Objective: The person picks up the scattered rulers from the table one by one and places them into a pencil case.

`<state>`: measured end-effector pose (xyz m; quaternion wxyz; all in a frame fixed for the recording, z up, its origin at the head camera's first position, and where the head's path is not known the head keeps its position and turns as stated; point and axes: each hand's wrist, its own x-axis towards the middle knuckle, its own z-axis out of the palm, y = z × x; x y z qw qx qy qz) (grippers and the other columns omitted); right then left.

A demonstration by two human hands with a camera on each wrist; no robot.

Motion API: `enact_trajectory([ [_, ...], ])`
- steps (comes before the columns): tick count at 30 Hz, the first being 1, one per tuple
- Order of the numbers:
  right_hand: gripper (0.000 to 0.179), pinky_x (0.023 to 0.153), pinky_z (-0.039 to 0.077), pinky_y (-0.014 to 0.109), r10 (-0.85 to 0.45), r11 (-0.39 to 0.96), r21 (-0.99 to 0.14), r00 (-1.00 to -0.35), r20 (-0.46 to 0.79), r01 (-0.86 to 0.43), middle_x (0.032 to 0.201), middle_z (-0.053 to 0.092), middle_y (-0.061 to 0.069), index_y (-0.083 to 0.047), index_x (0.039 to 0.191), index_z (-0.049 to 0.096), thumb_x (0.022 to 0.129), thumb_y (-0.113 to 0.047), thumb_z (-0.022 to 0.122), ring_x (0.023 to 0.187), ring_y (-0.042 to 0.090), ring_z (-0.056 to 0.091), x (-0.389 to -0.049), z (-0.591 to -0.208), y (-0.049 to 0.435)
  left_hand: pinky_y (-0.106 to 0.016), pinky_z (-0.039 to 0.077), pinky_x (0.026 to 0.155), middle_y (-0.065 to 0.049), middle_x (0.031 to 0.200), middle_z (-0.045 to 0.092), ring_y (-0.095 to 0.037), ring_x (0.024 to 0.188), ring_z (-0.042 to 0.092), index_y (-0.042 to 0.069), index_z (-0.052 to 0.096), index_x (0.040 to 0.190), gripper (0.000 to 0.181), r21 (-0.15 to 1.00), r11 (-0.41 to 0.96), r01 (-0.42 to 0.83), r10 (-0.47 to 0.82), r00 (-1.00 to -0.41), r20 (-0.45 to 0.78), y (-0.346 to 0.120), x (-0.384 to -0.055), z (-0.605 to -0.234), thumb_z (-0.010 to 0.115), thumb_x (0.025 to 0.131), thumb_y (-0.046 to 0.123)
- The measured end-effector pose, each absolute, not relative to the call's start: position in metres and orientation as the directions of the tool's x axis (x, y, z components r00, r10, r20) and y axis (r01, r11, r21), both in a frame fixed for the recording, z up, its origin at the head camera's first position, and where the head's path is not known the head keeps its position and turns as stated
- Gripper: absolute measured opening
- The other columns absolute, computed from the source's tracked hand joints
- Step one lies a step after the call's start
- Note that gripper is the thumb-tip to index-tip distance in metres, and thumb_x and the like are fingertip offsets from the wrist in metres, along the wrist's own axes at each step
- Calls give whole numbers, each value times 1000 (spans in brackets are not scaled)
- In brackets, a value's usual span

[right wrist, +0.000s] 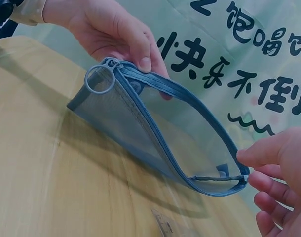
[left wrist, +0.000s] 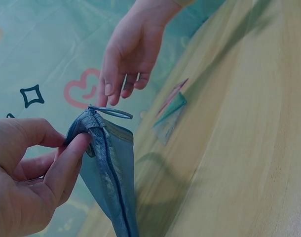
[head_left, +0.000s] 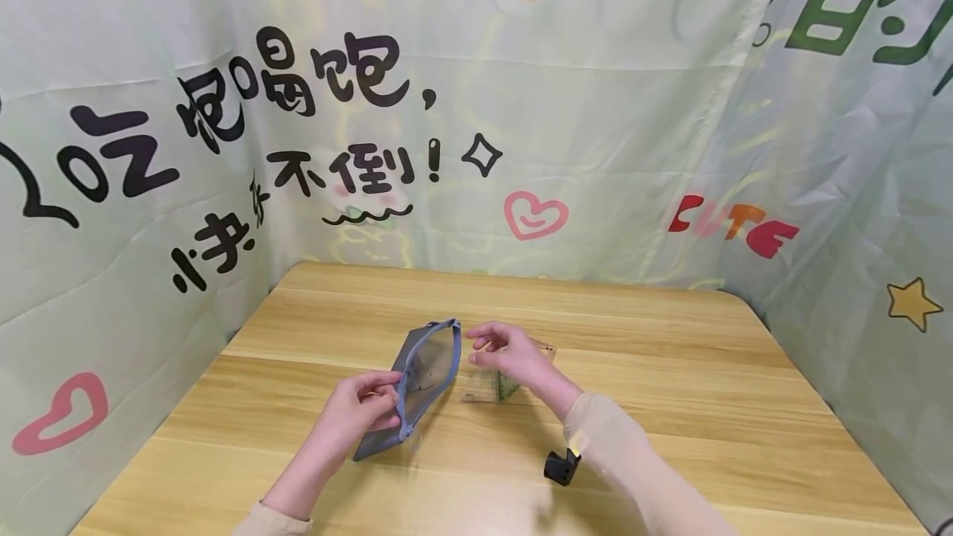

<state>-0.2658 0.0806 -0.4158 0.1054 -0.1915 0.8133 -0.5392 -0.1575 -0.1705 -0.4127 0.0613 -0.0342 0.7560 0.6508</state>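
A blue-grey mesh zipper pouch (head_left: 429,383) stands tilted above the table with its zipped mouth spread wide. My left hand (head_left: 365,404) pinches its rim near the zipper end between thumb and fingers. A ring pull (right wrist: 100,79) hangs at that end. My right hand (head_left: 514,354) is at the pouch's far end, its fingers loosely bent and holding nothing; the right wrist view shows the thumb (right wrist: 259,150) close to the rim, and I cannot tell whether it touches. Under the right hand lie clear flat pieces like set squares (head_left: 480,387), one green, one reddish.
The wooden table (head_left: 670,404) is enclosed by hanging printed cloth (head_left: 610,131) at the back and both sides. A small black device (head_left: 562,466) shows beside the right sleeve (head_left: 618,445).
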Motion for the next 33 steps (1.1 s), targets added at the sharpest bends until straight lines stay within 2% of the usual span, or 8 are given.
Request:
enact_trajectory([
  [12, 38, 78, 50, 27, -423, 380, -892, -904, 68, -245, 118, 62, 22, -7, 124, 64, 87, -15, 72, 98, 19, 57, -267, -412, 88, -23, 63, 73, -7, 98, 58, -14, 86, 63, -10, 54, 133, 43, 981, 148, -129, 24, -991, -134, -170, -158, -412, 58, 92, 1],
  [20, 35, 80, 52, 29, -405, 429, -854, -908, 110, -295, 115, 65, 19, -11, 120, 66, 87, -14, 73, 99, 20, 58, -270, -414, 91, -24, 63, 73, -8, 98, 58, -15, 86, 64, -10, 54, 133, 43, 981, 148, -128, 22, -991, -133, -170, -157, -413, 58, 92, 1],
  [33, 39, 89, 52, 37, -369, 482, -813, -917, 150, -327, 117, 66, 17, -14, 124, 66, 86, -14, 74, 101, 24, 60, -275, -415, 101, -24, 63, 74, -9, 99, 57, -15, 87, 63, -11, 53, 133, 43, 982, 142, -123, 32, -991, -129, -170, -158, -414, 59, 92, 2],
])
